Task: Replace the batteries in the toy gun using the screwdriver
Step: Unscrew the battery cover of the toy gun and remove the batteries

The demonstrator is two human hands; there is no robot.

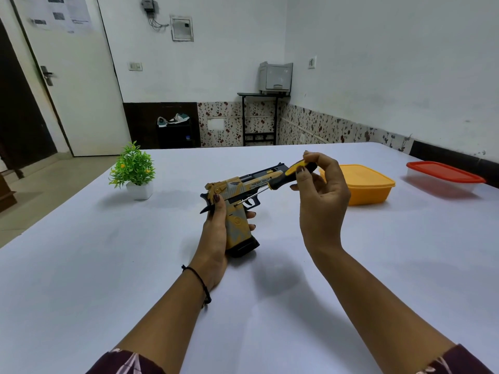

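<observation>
Toy gun (243,184): held over the middle of the counter (108,265), a little toward the far edge. It has a yellow-and-grey body, the black barrel aims away to the right, and the handle points down. I can't tell whether its black base touches the cloth.
Left grip (216,233): wrapped round the gun's handle from behind, thumb up at the back of the slide, fingertips showing on the far side.
Right grip (321,201): fingers curled, thumb and fingertips pinching the screwdriver's handle, raised just right of the barrel.
Screwdriver (280,180): yellow-and-black handle, with the thin shaft slanting down and left across the gun's side. The tip sits at the frame just above the handle, beside the trigger.
Potted plant (133,168): small and green in a white pot, standing toward the far left corner.
Yellow box (370,184): lid on, toward the far edge, just behind my right grip.
Red-lidded box (445,175): clear body, by the far right corner, apart from the yellow one.
</observation>
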